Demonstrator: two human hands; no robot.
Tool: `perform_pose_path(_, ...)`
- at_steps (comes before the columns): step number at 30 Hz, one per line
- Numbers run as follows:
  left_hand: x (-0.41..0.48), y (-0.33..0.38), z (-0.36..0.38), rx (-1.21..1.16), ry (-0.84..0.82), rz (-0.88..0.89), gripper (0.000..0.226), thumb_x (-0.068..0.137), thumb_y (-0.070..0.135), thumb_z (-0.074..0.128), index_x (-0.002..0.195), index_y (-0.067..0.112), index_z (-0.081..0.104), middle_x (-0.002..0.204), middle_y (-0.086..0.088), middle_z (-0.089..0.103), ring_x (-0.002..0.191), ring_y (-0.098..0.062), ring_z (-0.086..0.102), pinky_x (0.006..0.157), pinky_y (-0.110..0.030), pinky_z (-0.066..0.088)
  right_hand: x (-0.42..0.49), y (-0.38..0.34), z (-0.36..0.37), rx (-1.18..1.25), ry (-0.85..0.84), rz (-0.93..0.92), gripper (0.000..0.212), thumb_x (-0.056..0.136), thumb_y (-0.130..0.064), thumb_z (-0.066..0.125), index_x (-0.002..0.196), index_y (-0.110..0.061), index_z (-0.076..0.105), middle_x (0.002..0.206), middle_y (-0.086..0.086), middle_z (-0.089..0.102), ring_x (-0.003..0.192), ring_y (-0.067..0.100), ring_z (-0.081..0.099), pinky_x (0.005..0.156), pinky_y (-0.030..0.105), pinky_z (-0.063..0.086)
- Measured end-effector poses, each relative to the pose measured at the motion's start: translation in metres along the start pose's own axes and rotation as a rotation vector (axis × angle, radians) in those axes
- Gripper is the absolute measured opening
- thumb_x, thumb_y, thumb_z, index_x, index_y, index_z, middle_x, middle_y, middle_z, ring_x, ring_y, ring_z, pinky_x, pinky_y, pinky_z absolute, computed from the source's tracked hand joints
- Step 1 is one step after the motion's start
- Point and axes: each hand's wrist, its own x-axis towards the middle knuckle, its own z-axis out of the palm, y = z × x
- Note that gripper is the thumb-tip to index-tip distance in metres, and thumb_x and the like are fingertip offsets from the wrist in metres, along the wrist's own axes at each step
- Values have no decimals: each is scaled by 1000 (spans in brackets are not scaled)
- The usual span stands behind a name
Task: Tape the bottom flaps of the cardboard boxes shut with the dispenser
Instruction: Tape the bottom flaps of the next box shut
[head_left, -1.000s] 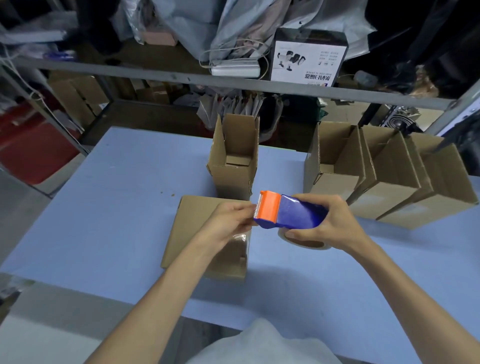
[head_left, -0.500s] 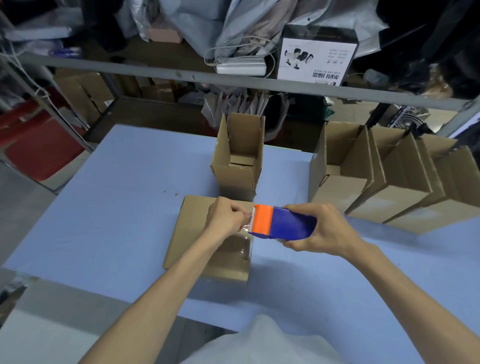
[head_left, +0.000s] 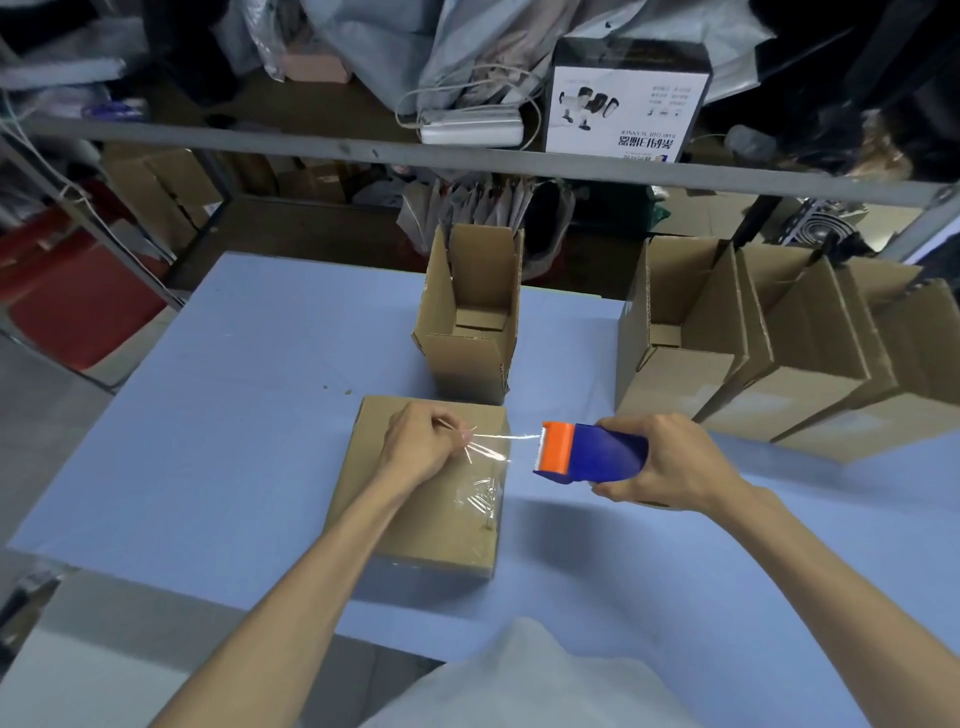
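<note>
Nearest the camera, the cardboard box (head_left: 415, 499) lies upside down on the blue table (head_left: 208, 415), its bottom panel facing up, with a crinkled patch of clear tape (head_left: 478, 493) showing near its right edge. Over that panel the left hand (head_left: 423, 447) is closed in a pinch on the free end of a clear tape strip (head_left: 498, 441), which runs taut across to the orange cutter head of the tape dispenser (head_left: 587, 451). The right hand (head_left: 670, 460) is wrapped firmly round the dispenser's blue body, holding it in the air just off the box's right side.

The step in hand looks like drawing out a length of tape before laying it down. To do it well, I'd say keep the strip tight and flat so it does not fold on itself, line it over the flap seam, press the pinched end down onto the cardboard first, then pull the dispenser along the seam and over the edge before tearing on the teeth. Slack here risks more wrinkles like the ones beside it.

Further back stands an upright open box (head_left: 467, 332), top flaps raised, and to the right a row of open boxes (head_left: 769, 353) leaning together. Whether those are taped cannot be told. Beyond, a metal shelf rail (head_left: 311, 148) crosses cluttered storage.
</note>
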Motion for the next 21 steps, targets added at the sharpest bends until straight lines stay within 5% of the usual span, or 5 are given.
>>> perform_pose_path(2,1,-2,4,-3,33,16,17,77,16,76,65,25,69,54,9,64,63,-15,62,66,-28,52,3,2,2,-15,-12,4,58,60,-56,77,110,-33,58,89,-18,65,78,7,60,63,23,53)
perform_pose_path(4,1,-4,7,-24,27,16,16,77,18,78,88,27,71,57,6,65,66,-17,64,66,-28,53,4,4,6,-21,-23,7,56,60,-56,77,107,-32,58,88,-16,66,78,9,61,64,27,55)
perform_pose_path(7,1,-12,9,-81,-32,-1,76,76,16,79,141,26,40,68,-2,70,77,-18,68,83,-40,56,5,7,10,-40,-32,14,55,59,-55,76,106,-32,59,88,-14,67,80,11,60,65,30,55)
perform_pose_path(12,2,-21,18,-46,49,28,54,80,25,75,123,20,42,59,11,65,103,-21,61,92,-39,48,7,7,14,-50,-32,27,58,60,-55,78,109,-31,58,91,-15,66,82,10,59,61,20,49)
perform_pose_path(21,9,-16,26,152,110,42,51,74,32,81,102,14,42,77,-1,66,88,-22,61,70,-34,45,17,7,17,-149,-87,12,54,61,-52,77,107,-30,59,89,-13,66,77,11,59,54,14,38)
